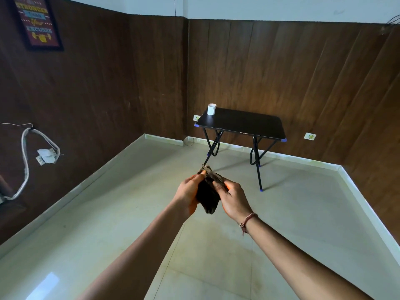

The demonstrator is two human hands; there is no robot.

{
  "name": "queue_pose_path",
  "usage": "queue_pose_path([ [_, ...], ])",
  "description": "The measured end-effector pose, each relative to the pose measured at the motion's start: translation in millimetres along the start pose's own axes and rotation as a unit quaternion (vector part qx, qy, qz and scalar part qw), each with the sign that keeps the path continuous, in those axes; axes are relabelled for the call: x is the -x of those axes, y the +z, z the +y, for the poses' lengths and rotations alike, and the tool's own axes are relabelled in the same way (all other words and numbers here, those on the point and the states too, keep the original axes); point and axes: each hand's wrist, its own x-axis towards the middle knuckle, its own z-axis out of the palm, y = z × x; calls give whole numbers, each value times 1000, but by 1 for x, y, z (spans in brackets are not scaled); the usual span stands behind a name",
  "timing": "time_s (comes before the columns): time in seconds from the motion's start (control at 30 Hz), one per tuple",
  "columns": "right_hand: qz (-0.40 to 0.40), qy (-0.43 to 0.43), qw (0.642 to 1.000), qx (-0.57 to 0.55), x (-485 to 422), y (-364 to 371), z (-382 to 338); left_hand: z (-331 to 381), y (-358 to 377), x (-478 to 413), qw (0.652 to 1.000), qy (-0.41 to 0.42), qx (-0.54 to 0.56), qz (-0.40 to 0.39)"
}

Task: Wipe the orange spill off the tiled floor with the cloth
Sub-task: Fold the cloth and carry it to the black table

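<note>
A dark bunched cloth [208,192] hangs in the air in front of me, above the pale tiled floor [108,213]. My left hand [188,192] grips its left side and my right hand [234,199] grips its right side, fingers pressed into the fabric. A faint yellowish smear [207,241] shows on the tiles below my wrists, between my forearms. Orange tint shows on my palms. The cloth's lower tip dangles between the hands.
A black folding table [242,124] stands against the far wooden wall, with a white cup [211,109] on its left corner. Cables and a loose socket [46,155] hang on the left wall. Wall sockets [310,136] sit low on the far wall.
</note>
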Motion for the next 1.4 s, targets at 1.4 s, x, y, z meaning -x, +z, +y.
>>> queue_pose_path([
  [1.4,-48,107,992,-53,-342,-210,260,-46,270,-390,979,-95,157,86],
])
